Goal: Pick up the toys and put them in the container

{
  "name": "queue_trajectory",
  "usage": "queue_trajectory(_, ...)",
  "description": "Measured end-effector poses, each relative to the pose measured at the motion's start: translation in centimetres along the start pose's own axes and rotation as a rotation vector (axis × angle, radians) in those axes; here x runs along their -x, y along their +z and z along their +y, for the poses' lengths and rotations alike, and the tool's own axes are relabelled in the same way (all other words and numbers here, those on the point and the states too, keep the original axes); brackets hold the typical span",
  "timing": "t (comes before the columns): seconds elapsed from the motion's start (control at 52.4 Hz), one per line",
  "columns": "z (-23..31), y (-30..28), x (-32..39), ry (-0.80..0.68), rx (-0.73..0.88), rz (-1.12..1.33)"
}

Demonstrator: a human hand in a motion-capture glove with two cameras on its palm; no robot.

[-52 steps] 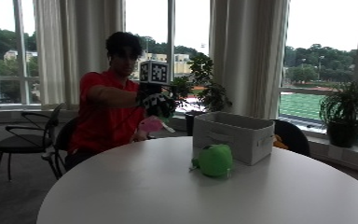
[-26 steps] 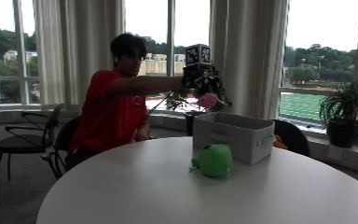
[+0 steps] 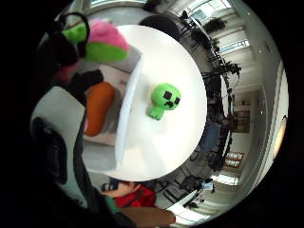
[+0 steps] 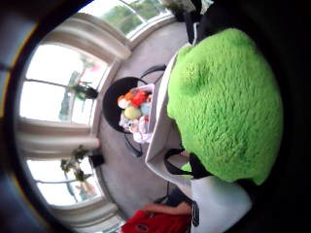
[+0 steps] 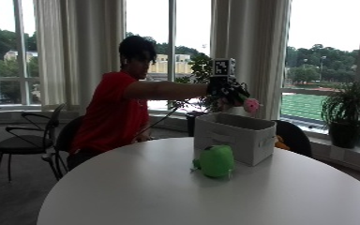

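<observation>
My gloved right hand is stretched out over the white fabric container and grips a pink and green plush toy above its open top. The same plush toy fills the thumb side palm view, and its pink and green fur shows beside the fingers in the little finger side view. An orange toy lies inside the container. A green block-faced plush toy sits on the round white table just in front of the container, also seen from above as the green plush.
A dark chair stands behind the container with several colourful toys on its seat. A potted plant sits on the window sill at the right. Black chairs stand at the left.
My arm has swung from in front of my chest out to the right, carrying the pink and green toy to above the container. The green plush on the table has not moved.
</observation>
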State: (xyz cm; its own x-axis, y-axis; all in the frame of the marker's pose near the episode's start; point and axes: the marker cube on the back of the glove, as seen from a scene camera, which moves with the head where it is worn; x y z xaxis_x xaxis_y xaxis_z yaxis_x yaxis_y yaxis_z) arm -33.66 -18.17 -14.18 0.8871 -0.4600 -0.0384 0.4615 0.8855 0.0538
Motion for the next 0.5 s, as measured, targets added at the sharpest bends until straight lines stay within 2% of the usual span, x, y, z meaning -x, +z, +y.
queue_trajectory(0.057, -0.5, 0.6, -0.5, 0.168, 0.04, 0.049)
queue_trajectory(0.096, -0.6, 1.0, -0.5, 0.207, 0.057, 0.067)
queue_trajectory(0.172, 0.1, 1.1, -0.5, 0.09, 0.071, 0.047)
queue_trajectory(0.229, 0.3, 1.1, -1.2, 0.122, 0.072, 0.06)
queue_trajectory(0.325, 1.8, 0.8, -2.7, 0.013, 0.069, 0.017)
queue_trajectory(0.42, 1.9, 1.1, -5.9, 0.251, 0.025, 0.061)
queue_trajectory(0.497, 2.8, 1.6, -9.8, 0.314, 0.003, 0.08)
